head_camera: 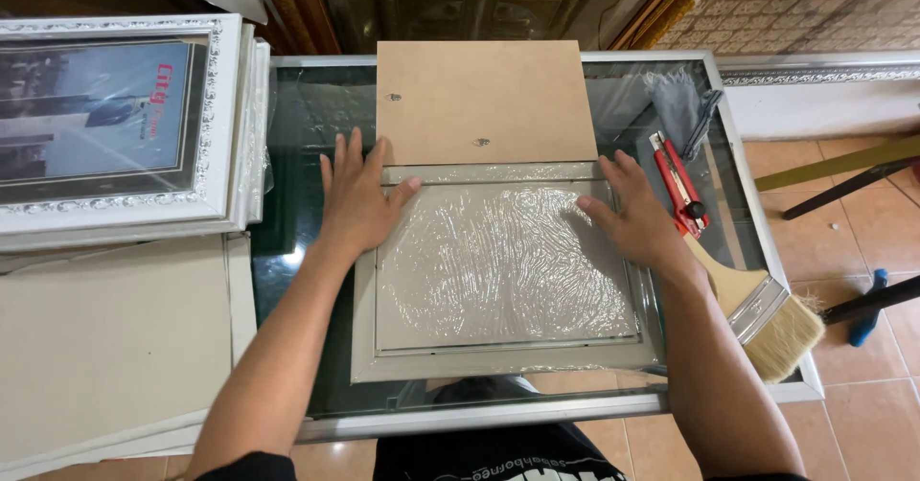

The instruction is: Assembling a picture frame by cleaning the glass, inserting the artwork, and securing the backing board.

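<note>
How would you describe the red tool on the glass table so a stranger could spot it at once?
Start at the glass table and go to its right edge, past the right hand pressing on the plastic-wrapped frame. The utility knife lies there lengthwise, just above the paintbrush. It alone is bright red, slim and black-tipped.

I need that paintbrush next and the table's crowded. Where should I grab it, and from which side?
Probably by the wooden handle, coming in with the right hand from the right. The paintbrush lies flat on the glass table, bristles over the near right corner, handle angled up toward the red utility knife. That hand partly covers the handle's end, so grip just above the metal ferrule.
</note>
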